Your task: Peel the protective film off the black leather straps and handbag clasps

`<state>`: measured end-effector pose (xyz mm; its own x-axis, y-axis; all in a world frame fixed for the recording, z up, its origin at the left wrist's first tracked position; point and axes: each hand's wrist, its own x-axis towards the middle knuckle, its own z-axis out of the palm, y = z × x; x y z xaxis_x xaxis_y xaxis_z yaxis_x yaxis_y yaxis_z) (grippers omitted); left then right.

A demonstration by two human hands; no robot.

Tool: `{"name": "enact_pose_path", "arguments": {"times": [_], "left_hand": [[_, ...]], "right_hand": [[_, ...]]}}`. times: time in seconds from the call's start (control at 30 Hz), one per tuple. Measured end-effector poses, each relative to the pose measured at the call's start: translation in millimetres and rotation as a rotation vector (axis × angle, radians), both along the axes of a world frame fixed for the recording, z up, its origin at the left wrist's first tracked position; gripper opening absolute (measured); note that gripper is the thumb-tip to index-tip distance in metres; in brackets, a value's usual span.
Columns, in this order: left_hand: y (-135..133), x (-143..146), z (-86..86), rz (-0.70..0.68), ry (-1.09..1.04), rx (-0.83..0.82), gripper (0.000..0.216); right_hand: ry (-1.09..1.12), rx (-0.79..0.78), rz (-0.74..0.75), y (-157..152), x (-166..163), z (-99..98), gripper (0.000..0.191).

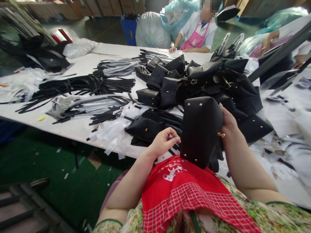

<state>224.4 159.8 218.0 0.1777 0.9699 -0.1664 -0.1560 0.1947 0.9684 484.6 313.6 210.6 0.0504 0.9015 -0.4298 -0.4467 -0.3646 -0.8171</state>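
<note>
I hold a black leather handbag (200, 129) bottom-up over my lap, its base studded with small gold feet. My right hand (227, 124) grips its right side beside a gold ring fitting. My left hand (164, 140) is at the bag's left edge, fingers curled and pinched on something small I cannot make out. A red apron (184, 191) covers my lap below the bag.
A heap of black handbags (194, 79) and black straps (80, 85) lies on the white table (80, 127), with clear plastic wrappers (114, 129) near the front edge. A person in a pink apron (196, 37) sits across. Another person's arm (272, 38) is at the far right. Green floor lies to the left.
</note>
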Motion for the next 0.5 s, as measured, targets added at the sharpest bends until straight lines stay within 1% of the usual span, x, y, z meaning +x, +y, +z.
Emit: {"name": "enact_pose_path", "arguments": {"times": [0.1, 0.2, 0.27, 0.33, 0.4, 0.5], "left_hand": [[-14, 3, -20.5, -0.047, 0.151, -0.012, 0.02], [-26, 7, -29.0, -0.055, 0.336, 0.079, 0.018], [-30, 9, -27.8, -0.052, 0.409, 0.144, 0.017], [-32, 12, -23.9, -0.054, 0.446, 0.205, 0.022], [-31, 15, -20.2, -0.05, 0.492, 0.286, 0.024], [-29, 20, -17.1, -0.042, 0.578, 0.42, 0.02]], "right_hand": [[0.024, -0.007, 0.043, 2, 9, -10.5, 0.024], [0.017, -0.012, 0.136, 4, 17, -22.6, 0.025], [-0.002, -0.018, 0.187, 5, 20, -28.9, 0.023], [-0.035, -0.035, 0.202, 4, 21, -31.8, 0.02], [-0.023, -0.077, 0.187, 3, 20, -31.5, 0.017], [0.083, -0.145, 0.142, 2, 16, -28.8, 0.016]]}}
